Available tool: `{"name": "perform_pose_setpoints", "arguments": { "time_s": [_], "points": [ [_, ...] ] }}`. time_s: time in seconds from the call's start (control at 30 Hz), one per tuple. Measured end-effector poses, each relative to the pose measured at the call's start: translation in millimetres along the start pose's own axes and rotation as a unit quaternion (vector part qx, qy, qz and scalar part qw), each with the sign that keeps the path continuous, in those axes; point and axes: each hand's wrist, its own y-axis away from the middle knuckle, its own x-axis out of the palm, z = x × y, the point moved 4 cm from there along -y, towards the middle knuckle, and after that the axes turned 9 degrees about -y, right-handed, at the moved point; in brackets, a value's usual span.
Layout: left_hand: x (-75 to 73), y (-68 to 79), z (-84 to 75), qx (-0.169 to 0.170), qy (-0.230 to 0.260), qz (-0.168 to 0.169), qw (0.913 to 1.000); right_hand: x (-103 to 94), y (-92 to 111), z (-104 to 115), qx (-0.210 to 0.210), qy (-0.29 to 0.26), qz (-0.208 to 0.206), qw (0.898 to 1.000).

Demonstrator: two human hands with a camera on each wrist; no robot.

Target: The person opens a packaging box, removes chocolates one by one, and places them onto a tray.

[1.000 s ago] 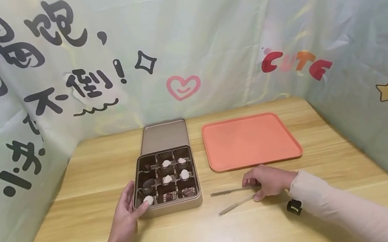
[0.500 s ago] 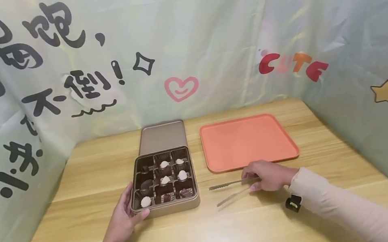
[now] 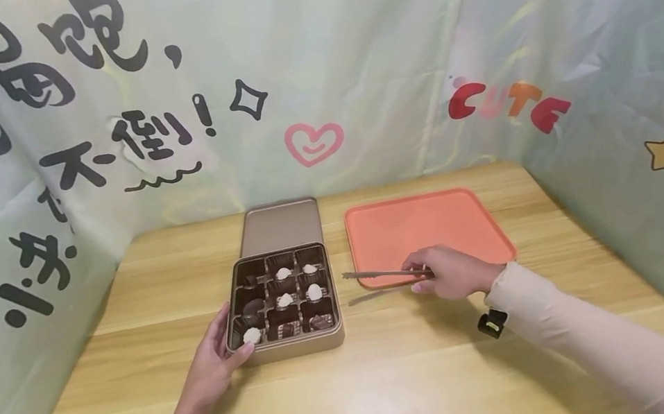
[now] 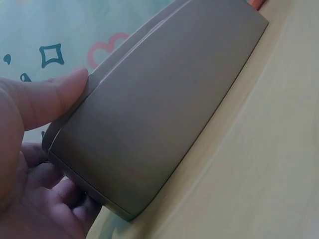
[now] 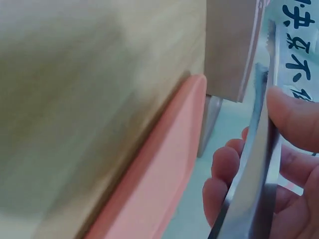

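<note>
At the front left corner of an open brown tin box (image 3: 303,346), my left hand (image 3: 204,376) holds the rim under its thumb, with the fingers against the left side. Inside, a divided insert carries white chocolates (image 3: 314,292) and dark chocolates (image 3: 253,308), one by one in their compartments. My right hand (image 3: 455,271) grips metal tongs (image 3: 385,273) between thumb and fingers, above the near edge of the orange tray. The tongs' arms stand apart, tips pointing left toward the box, nothing between them. In the right wrist view the tongs (image 5: 261,164) run along the palm.
An orange tray (image 3: 419,227) lies to the right of the box on the wooden table (image 3: 356,392). Behind the box is its brown lid (image 3: 281,226), partly covered by it. A printed curtain (image 3: 350,58) encloses the table's back and sides.
The right hand has lifted the tongs off the table and carried them away from me, up beside the box. The left hand keeps its place on the box corner.
</note>
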Motion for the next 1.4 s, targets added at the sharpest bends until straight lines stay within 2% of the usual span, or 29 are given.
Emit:
{"name": "perform_pose_setpoints", "arguments": {
  "time_s": [0.2,0.43,0.57,0.77,1.03,1.23,1.4],
  "points": [
    [-4.9,-0.1,-0.7,-0.001,-0.007,-0.007,1.0,-9.0,-15.6,8.2,-0.004,0.005,-0.026,1.0],
    [-4.2,0.3,-3.0,-0.002,-0.051,-0.005,0.9987,-11.3,-32.0,21.3,-0.029,0.025,-0.058,0.998],
    [-4.6,0.6,-3.7,0.002,-0.064,-0.012,0.9979,-9.4,-46.1,27.1,-0.017,0.036,-0.073,0.997],
    [-2.4,0.3,-2.6,0.014,-0.049,-0.012,0.9986,-9.9,-63.8,33.6,0.007,0.035,-0.07,0.997],
    [-0.8,4.4,0.1,-0.012,-0.053,-0.01,0.9985,-0.7,-81.2,41.7,-0.018,0.039,-0.06,0.997],
    [-1.0,1.3,-1.7,0.001,-0.043,-0.013,0.999,7.9,-96.2,48.0,-0.033,0.091,-0.087,0.992],
    [-1.5,1.1,-4.1,0.005,-0.04,-0.012,0.9991,15.2,-107.3,56.2,-0.021,0.116,-0.092,0.989]
  ]
}}
